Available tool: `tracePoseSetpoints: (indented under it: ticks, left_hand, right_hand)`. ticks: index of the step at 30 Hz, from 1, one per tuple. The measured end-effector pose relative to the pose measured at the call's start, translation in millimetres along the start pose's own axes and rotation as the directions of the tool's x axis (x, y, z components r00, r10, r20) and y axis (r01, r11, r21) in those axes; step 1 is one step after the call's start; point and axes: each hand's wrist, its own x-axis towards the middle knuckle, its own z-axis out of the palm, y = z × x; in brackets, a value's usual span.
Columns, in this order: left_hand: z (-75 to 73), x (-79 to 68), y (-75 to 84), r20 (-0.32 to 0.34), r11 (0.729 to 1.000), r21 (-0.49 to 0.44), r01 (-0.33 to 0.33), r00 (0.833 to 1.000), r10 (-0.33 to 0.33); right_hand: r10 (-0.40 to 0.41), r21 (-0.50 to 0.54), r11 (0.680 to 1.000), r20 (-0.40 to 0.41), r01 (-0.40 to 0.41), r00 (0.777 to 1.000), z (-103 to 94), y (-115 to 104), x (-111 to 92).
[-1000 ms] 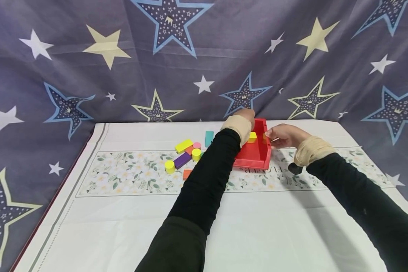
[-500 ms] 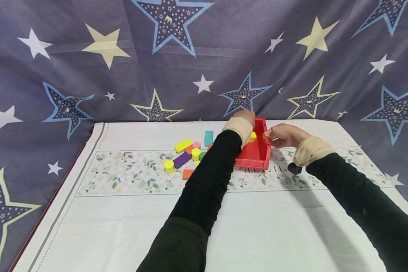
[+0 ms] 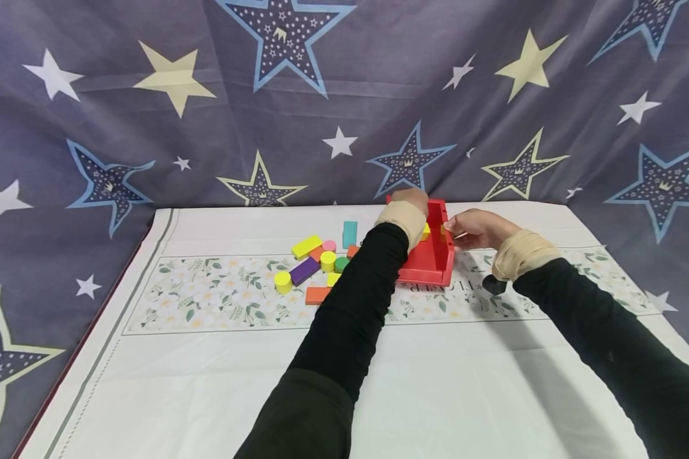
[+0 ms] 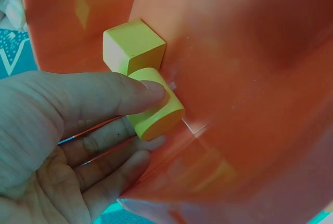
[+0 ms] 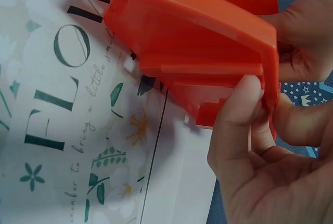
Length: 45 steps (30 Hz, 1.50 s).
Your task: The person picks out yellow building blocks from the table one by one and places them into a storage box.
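Observation:
My left hand (image 3: pixel 411 201) reaches into a red plastic bin (image 3: pixel 427 268) at the back of the table. In the left wrist view, its thumb and fingers pinch a yellow cylinder block (image 4: pixel 161 112) over the bin's floor. Right behind the cylinder, a yellow cube block (image 4: pixel 132 47) sits against the red wall. My right hand (image 3: pixel 479 228) grips the bin's right wall, and in the right wrist view its thumb and fingers (image 5: pixel 242 104) hold the wall near the rim. From the head view, the left wrist hides the cylinder and part of the bin.
Left of the bin lie several loose blocks, among them a purple one (image 3: pixel 305 271), a teal one (image 3: pixel 349 234), an orange one (image 3: pixel 318 295) and a green cylinder (image 3: pixel 341 264). They rest on a floral printed strip (image 3: pixel 207 293) and white cloth. A starry curtain (image 3: pixel 207 159) stands behind the table.
My left forearm has shifted slightly right, uncovering more of the loose blocks, and the left hand sits a little lower in the bin. My right hand keeps its grip on the bin's wall.

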Motion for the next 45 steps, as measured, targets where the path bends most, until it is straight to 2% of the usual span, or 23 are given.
tracePoseSetpoints:
  ticks: [6,20,36,45]
  left_hand:
    - [4.7,8.1,-0.8,0.005,0.999,0.035,-0.020,1.000,0.020]
    - [7.0,10.8,2.4,0.000,0.996,0.064,0.064,0.998,-0.064]
    - [14.0,10.0,3.7,0.002,0.995,0.097,0.006,1.000,-0.007]
    - [14.7,8.3,2.8,0.030,0.996,0.082,-0.036,0.999,0.033]
  right_hand:
    - [-0.014,0.001,1.000,0.005,0.014,1.000,2.2,-1,2]
    - [-0.035,0.016,0.999,0.024,0.035,0.999,5.4,-5,0]
    - [-0.019,0.017,1.000,0.029,0.018,0.999,2.9,-4,-1]
    - [-0.027,0.025,0.999,0.049,0.026,0.998,0.6,1,0]
